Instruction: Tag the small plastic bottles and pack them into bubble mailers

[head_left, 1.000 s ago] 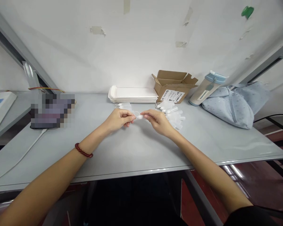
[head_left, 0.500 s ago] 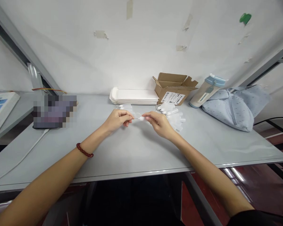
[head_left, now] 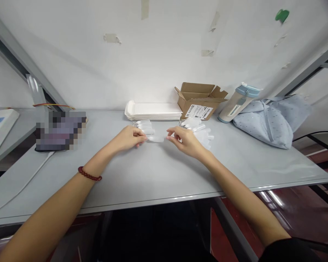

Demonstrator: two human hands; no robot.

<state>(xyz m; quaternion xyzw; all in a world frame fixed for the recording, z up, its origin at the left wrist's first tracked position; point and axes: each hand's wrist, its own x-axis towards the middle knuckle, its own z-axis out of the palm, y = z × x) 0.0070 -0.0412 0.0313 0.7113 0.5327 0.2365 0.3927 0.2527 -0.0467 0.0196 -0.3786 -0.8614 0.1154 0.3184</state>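
Observation:
My left hand (head_left: pixel 132 138) pinches one end of a small translucent plastic tube with a white tip (head_left: pixel 155 139), held level just above the table. Its far end points toward my right hand (head_left: pixel 182 140), which is apart from it with thumb and forefinger parted and nothing visible between them. Behind my left hand lies a short row of similar translucent tubes (head_left: pixel 145 125) with thin wire-like loops at their ends. A looser pile of the same tubes (head_left: pixel 198 127) lies behind and beside my right hand, partly hidden by it.
Along the wall stand a stack of white trays or sleeves (head_left: pixel 155 111) and an opened cardboard box (head_left: pixel 198 103). Farther right are a bottle with a blue lid (head_left: pixel 237 103) and a pale blue cloth bag (head_left: pixel 265 122). A blurred-out phone-like device (head_left: pixel 61 131) with a white cable lies left on the grey table (head_left: pixel 153 174).
My right hand has let go of the tube and its fingers have parted. My left hand has drawn the tube slightly left, uncovering more of the row behind. The view has shifted a little.

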